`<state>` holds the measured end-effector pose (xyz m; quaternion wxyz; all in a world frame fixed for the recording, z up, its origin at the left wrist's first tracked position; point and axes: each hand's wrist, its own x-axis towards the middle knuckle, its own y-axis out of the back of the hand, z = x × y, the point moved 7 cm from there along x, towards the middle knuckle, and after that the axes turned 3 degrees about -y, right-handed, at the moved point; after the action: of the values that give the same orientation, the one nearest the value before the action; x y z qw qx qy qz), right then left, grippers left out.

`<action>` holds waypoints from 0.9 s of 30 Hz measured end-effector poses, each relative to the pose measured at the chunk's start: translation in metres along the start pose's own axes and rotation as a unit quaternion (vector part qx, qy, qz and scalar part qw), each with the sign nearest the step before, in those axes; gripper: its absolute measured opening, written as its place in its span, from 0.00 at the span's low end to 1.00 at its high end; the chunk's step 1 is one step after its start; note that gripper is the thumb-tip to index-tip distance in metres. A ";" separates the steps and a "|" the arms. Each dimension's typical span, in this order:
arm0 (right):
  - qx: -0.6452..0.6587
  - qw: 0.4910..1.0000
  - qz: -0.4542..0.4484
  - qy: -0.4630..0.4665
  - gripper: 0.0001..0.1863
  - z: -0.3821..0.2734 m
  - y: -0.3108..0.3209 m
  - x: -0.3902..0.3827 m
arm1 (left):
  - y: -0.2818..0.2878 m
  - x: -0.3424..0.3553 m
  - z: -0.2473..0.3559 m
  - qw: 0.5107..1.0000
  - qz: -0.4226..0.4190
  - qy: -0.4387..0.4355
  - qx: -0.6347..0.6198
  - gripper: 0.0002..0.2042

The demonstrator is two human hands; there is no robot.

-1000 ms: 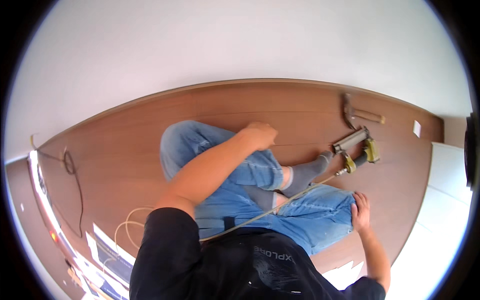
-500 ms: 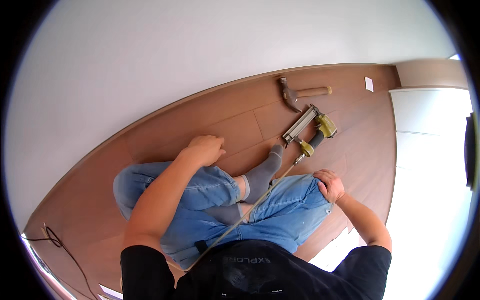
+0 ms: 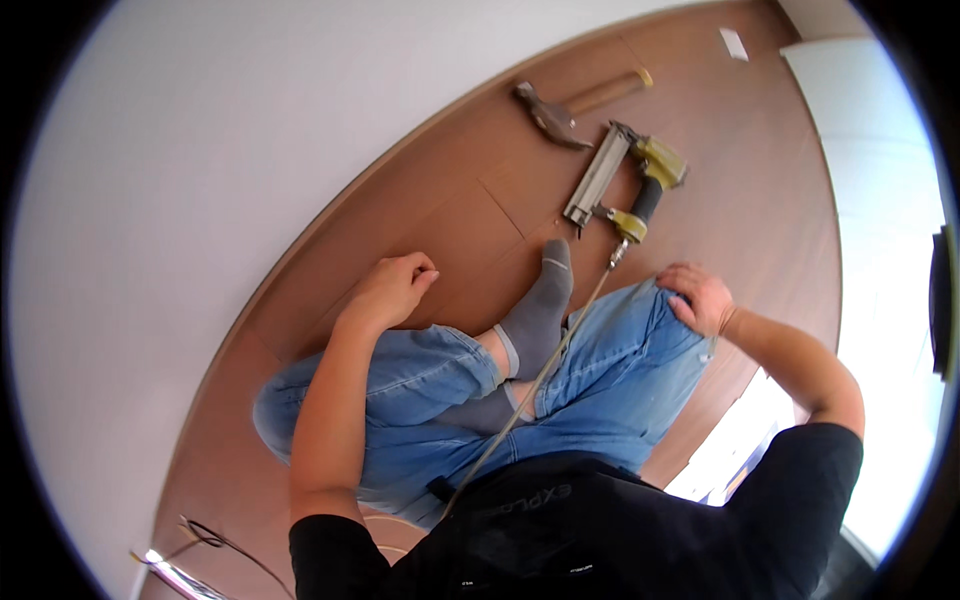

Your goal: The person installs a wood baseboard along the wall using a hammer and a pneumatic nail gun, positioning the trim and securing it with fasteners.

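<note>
My left hand (image 3: 393, 290) hovers beyond my left knee, over the brown plank floor. Its fingers are curled in, and nothing shows sticking out of them. On my right knee lies my right hand (image 3: 697, 298), fingers spread flat over the denim. A yellow-green and black pneumatic nail gun (image 3: 648, 187) rests on the floor ahead of my right hand, touched by neither hand. Its hose (image 3: 540, 378) runs back across my lap. Farther off, a claw hammer (image 3: 605, 95) with a wooden handle lies near the wall.
A white wall (image 3: 250, 130) curves along the left and far side. White panels (image 3: 880, 180) stand at the right. A small white card (image 3: 733, 44) lies at the far right. A dark cable (image 3: 240, 548) is at the lower left. My socked foot (image 3: 545, 300) points toward the nail gun.
The view has turned, so the wall tilts more and the tools sit higher in the picture. My left hand stays curled and my right hand stays on the knee.
</note>
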<state>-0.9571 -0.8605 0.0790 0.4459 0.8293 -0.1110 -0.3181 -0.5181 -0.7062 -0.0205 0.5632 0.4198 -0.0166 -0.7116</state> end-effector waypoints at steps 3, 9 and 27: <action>-0.003 1.000 0.015 0.019 0.17 0.005 -0.001 0.000 | -0.003 0.005 -0.006 0.999 0.014 -0.003 -0.031 0.13; -0.012 0.998 0.043 0.040 0.17 0.009 -0.002 -0.008 | -0.008 0.011 -0.007 0.995 0.005 0.039 -0.094 0.12; 0.012 0.998 0.048 0.038 0.18 0.012 -0.001 -0.010 | -0.011 0.018 -0.031 0.979 0.052 0.054 -0.188 0.11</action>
<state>-0.9722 -0.8634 0.0773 0.4541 0.8399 -0.1374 -0.2637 -0.5073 -0.7032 -0.0568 0.6681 0.3430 0.1264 -0.6481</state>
